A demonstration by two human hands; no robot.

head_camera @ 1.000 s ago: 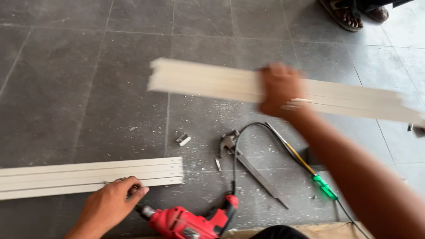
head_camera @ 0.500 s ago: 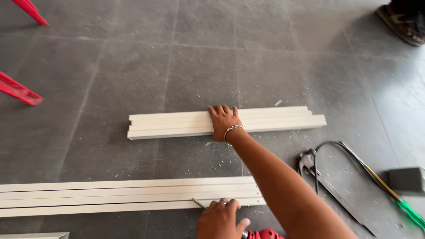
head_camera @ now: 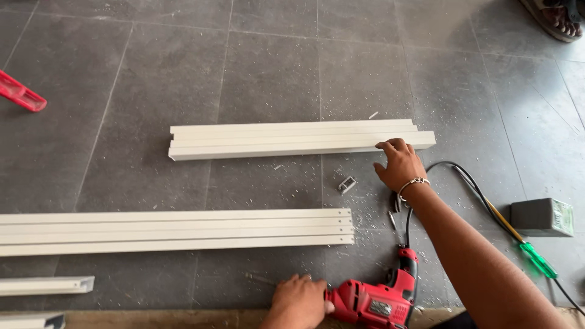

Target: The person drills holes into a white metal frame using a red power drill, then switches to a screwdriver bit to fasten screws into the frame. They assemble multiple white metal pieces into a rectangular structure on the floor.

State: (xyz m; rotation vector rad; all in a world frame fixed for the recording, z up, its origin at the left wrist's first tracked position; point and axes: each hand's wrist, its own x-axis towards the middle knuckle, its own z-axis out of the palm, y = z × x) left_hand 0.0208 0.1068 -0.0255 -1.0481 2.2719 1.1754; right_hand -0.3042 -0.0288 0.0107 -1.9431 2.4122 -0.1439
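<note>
While the right hand [head_camera: 399, 163] rests with spread fingers on the near edge of the short bundle of white channel strips [head_camera: 292, 139], gripping nothing, the left hand [head_camera: 298, 301] lies on the tiled floor [head_camera: 268, 73], fingers curled loosely, touching the nose of the red drill [head_camera: 379, 297]. Nearer than that bundle lie the longer white strips [head_camera: 177, 231]; a small metal bracket [head_camera: 347, 184] sits between them.

Short strips [head_camera: 292, 139] lie beyond long strips [head_camera: 177, 231].
</note>
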